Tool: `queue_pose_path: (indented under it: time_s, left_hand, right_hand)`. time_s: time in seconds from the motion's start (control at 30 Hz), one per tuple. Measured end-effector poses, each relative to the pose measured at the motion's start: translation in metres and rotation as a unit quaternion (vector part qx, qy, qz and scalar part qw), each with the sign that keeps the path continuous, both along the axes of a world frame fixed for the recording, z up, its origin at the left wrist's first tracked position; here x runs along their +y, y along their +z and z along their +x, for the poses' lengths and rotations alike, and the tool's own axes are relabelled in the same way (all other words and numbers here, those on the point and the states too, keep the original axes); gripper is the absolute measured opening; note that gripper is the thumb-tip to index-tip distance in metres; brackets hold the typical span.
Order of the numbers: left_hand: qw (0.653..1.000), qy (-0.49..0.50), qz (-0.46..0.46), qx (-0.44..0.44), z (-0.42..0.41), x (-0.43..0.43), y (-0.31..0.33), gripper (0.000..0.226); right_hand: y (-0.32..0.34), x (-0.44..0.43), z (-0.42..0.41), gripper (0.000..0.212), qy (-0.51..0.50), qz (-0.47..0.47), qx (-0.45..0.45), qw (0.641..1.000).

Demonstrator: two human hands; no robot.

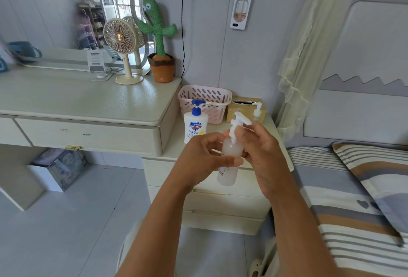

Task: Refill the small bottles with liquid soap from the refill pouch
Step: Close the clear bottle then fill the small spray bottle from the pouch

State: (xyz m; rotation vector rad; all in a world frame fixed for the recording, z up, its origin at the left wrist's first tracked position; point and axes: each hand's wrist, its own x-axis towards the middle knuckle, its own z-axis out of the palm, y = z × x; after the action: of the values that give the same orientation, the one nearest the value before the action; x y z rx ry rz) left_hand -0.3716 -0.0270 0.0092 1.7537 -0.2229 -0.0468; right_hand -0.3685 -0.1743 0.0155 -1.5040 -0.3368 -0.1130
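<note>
I hold a small translucent bottle (229, 162) with a white pump head (237, 122) in the air in front of the nightstand. My left hand (203, 157) grips its body. My right hand (262, 155) has its fingers curled round the pump collar at the bottle's neck. A white soap bottle with a blue pump (195, 124) stands on the nightstand (172, 144). Behind my right hand stands a second small clear pump bottle (257, 112). No refill pouch is in view.
A pink basket (205, 100) and a tissue box (241, 109) sit at the back of the nightstand. To the left is a dressing table (77, 100) with a fan (123, 49), a cactus toy (160, 40) and a mirror. A bed (353, 188) lies at the right.
</note>
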Motion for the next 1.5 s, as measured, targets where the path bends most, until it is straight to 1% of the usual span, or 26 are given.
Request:
queue_pose_path:
  time_s: [0.17, 0.23, 0.3, 0.33, 0.43, 0.47, 0.53, 0.57, 0.67, 0.77, 0.8, 0.87, 0.93, 0.97, 1.03, 1.1, 1.17, 1.27, 1.33, 1.43, 1.5]
  left_hand:
    - [1.0, -0.001, -0.001, 0.001, -0.001, -0.001, -0.001, 0.033]
    - [1.0, 0.0, 0.002, -0.001, -0.002, -0.002, 0.0, 0.035]
    - [1.0, 0.006, 0.004, 0.002, -0.001, -0.002, 0.0, 0.035]
    - [1.0, 0.008, 0.005, 0.004, -0.001, -0.001, 0.0, 0.035]
    - [1.0, 0.006, 0.002, 0.004, 0.0, 0.0, 0.0, 0.036]
    - [1.0, 0.006, 0.001, 0.003, 0.0, 0.0, 0.0, 0.037]
    - [1.0, 0.008, -0.002, 0.001, 0.0, -0.001, 0.0, 0.038]
    - [1.0, 0.008, -0.001, 0.0, 0.0, -0.001, 0.0, 0.038]
    - [1.0, 0.015, 0.015, 0.0, 0.003, 0.0, -0.001, 0.036]
    - [0.999, 0.038, 0.03, -0.011, 0.004, -0.003, -0.005, 0.041]
    - [0.998, 0.049, 0.042, -0.018, 0.004, -0.005, -0.005, 0.043]
    - [0.996, 0.068, 0.057, -0.028, 0.004, -0.009, -0.007, 0.045]
    - [0.995, 0.077, 0.057, -0.025, 0.005, -0.009, -0.008, 0.044]
    - [0.995, 0.079, 0.057, -0.023, 0.007, -0.007, -0.008, 0.044]
    - [0.995, 0.076, 0.064, -0.02, 0.008, -0.006, -0.008, 0.045]
    - [0.995, 0.07, 0.066, -0.019, 0.007, -0.007, -0.007, 0.045]
    - [0.996, 0.065, 0.066, -0.02, 0.006, -0.009, -0.006, 0.044]
    - [0.996, 0.06, 0.06, -0.014, 0.009, -0.006, -0.008, 0.044]
    - [0.996, 0.056, 0.062, -0.014, 0.011, -0.004, -0.008, 0.044]
    - [0.996, 0.055, 0.071, -0.027, 0.008, -0.007, -0.008, 0.045]
    - [0.995, 0.057, 0.08, -0.033, 0.007, -0.009, -0.008, 0.045]
  right_hand:
    - [-0.001, -0.001, 0.001, 0.033, -0.006, -0.008, -0.004, 1.0]
    - [-0.002, -0.002, 0.003, 0.039, -0.014, -0.016, -0.002, 1.0]
    - [-0.002, -0.003, 0.002, 0.046, 0.003, -0.02, 0.004, 1.0]
    - [-0.002, -0.003, 0.002, 0.046, 0.013, -0.023, 0.005, 1.0]
    - [-0.001, -0.003, 0.001, 0.033, 0.011, -0.024, -0.007, 1.0]
    - [-0.001, -0.003, 0.001, 0.033, 0.003, -0.025, -0.009, 1.0]
    - [-0.002, -0.004, 0.002, 0.041, -0.004, -0.028, -0.007, 1.0]
    - [-0.002, -0.005, 0.003, 0.04, 0.004, -0.024, -0.005, 1.0]
    - [-0.001, -0.006, 0.003, 0.028, 0.029, -0.036, -0.015, 0.999]
    - [-0.004, -0.003, 0.007, 0.02, -0.025, -0.053, -0.031, 0.998]
    - [-0.006, -0.001, 0.008, 0.02, -0.043, -0.051, -0.032, 0.997]
    - [-0.007, 0.0, 0.009, 0.028, -0.051, -0.048, -0.019, 0.997]
    - [-0.007, -0.003, 0.01, 0.04, -0.017, -0.057, 0.001, 0.998]
    - [-0.006, -0.005, 0.011, 0.041, 0.0, -0.062, 0.007, 0.998]
    - [-0.006, -0.007, 0.013, 0.031, 0.008, -0.078, 0.0, 0.997]
    - [-0.006, -0.006, 0.014, 0.026, -0.006, -0.078, -0.008, 0.997]
    - [-0.006, -0.006, 0.013, 0.03, -0.016, -0.062, 0.0, 0.998]
    - [-0.006, -0.01, 0.012, 0.035, 0.019, -0.056, 0.004, 0.998]
    - [-0.008, -0.012, 0.012, 0.029, 0.022, -0.073, -0.011, 0.997]
    - [-0.009, -0.01, 0.014, 0.02, -0.011, -0.069, -0.02, 0.997]
    - [-0.01, -0.008, 0.014, 0.022, -0.029, -0.063, -0.02, 0.997]
